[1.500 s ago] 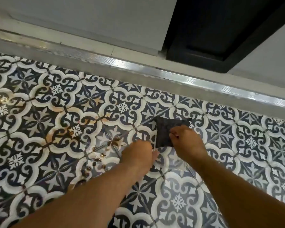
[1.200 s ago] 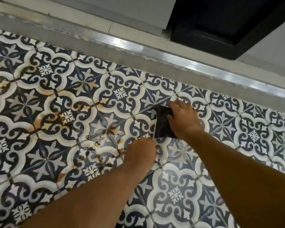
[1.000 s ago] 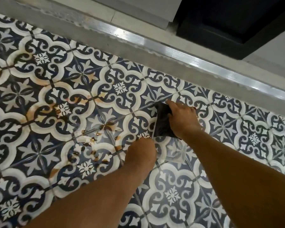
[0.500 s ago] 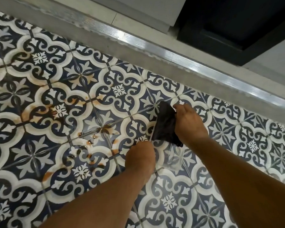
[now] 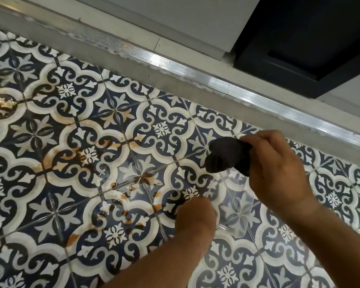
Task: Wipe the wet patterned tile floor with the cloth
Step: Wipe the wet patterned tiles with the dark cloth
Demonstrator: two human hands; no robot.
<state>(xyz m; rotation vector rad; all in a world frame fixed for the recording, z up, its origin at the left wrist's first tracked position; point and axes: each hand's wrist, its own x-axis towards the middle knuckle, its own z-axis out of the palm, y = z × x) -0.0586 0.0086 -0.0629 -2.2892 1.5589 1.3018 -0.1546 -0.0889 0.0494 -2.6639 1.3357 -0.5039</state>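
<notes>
Since the earlier frames, the dark grey fabric cloth [image 5: 227, 156] has gone from lying flat on the tiles to a gathered bundle, and the right hand [image 5: 279, 165] has closed round it. The right hand now grips the cloth with curled fingers and thumb. The cloth sits near the ribbed silver metal threshold strip [image 5: 216, 80]. Whether its lower edge touches the blue-and-white patterned tile floor [image 5: 56, 213] cannot be determined.

The left hand [image 5: 194, 215] rests low on the floor with its fingers hidden, so its state cannot be determined. A clear plastic film [image 5: 239, 213] lies just beside it.

Step in hand, as judged: re-gathering the cloth between strokes. Brown liquid droplets [image 5: 121, 202] lie unwiped to the left of both hands.

Next move, as judged: carry the cloth leftward past the left hand, press it onto the droplets, and draw it across with steady pressure.
</notes>
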